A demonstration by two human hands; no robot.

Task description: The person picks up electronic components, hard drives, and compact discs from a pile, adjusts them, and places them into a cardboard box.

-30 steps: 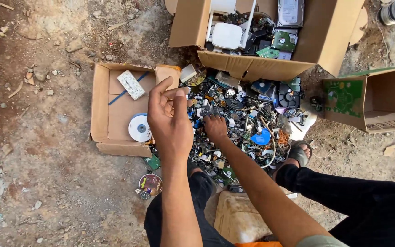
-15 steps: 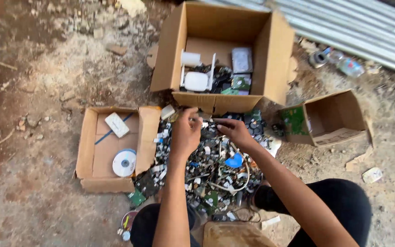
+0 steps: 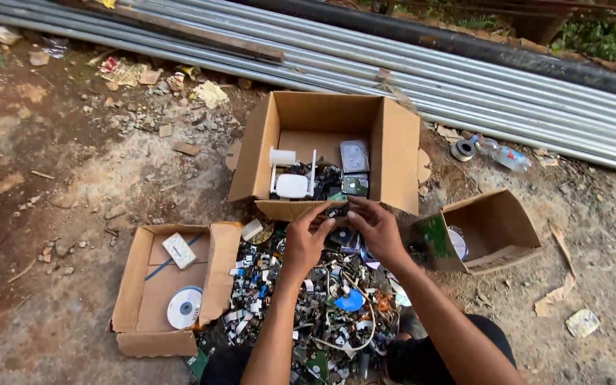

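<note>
My left hand (image 3: 304, 241) and my right hand (image 3: 374, 227) meet above a heap of small electronic scrap (image 3: 315, 299) on the dirt. Together they pinch a small dark part (image 3: 336, 211) at the front rim of the big open cardboard box (image 3: 393, 142). That box holds a white router with antennas (image 3: 292, 184), a hard drive (image 3: 354, 155) and a green circuit board (image 3: 355, 185). Both forearms reach up from the bottom of the view.
A shallow cardboard box (image 3: 135, 285) at left holds a disc (image 3: 184, 306) and a white flat device (image 3: 179, 250). A smaller box (image 3: 497, 228) at right holds a green board (image 3: 433, 239). Grey metal pipes (image 3: 465, 78) lie across the back; a plastic bottle (image 3: 504, 153) is near them.
The camera has tilted up, so the pipes are now in sight. Both hands rose from the scrap heap to the big box's front rim and came together on a small part.
</note>
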